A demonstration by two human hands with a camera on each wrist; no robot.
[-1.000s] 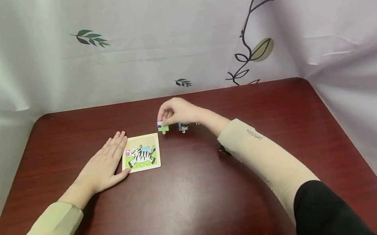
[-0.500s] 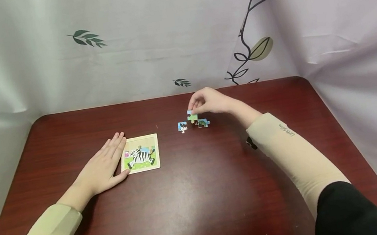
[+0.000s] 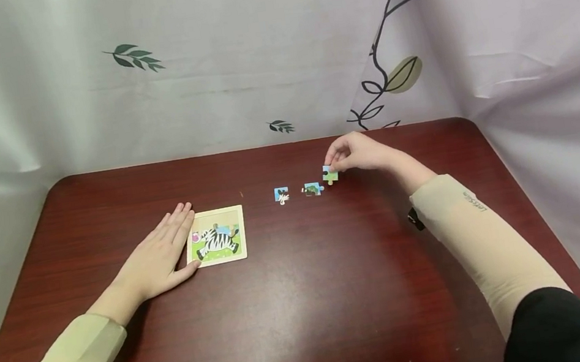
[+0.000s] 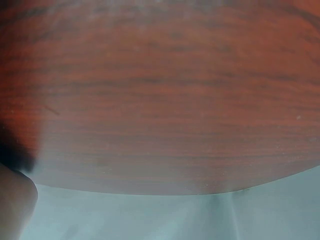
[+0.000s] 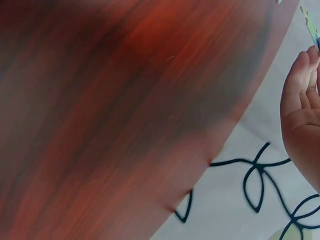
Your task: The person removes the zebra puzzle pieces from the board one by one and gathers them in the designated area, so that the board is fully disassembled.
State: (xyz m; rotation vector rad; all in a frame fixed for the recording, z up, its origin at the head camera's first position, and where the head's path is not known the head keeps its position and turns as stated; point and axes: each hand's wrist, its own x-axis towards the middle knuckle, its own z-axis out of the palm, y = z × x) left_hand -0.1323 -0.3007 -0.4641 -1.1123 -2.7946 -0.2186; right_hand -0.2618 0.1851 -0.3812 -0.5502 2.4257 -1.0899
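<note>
In the head view my right hand pinches a blue and green jigsaw piece near the back of the table. The right wrist view shows this hand at its right edge, the piece partly out of frame. Flat on the table, my left hand touches the left edge of a wooden puzzle tray with its fingers spread. Inside the tray lies a zebra picture; bare wood shows along its top. Two loose pieces lie between the tray and my right hand: one with a zebra's head, one blue and dark green.
A dark red-brown wooden table spreads under both hands. Behind it hangs a pale curtain with leaf prints, which also closes in the sides. The left wrist view holds mostly table surface and its curved edge.
My right hand has moved right with its piece, from beside the tray past the two loose pieces, which now show uncovered. The left hand and tray stay put.
</note>
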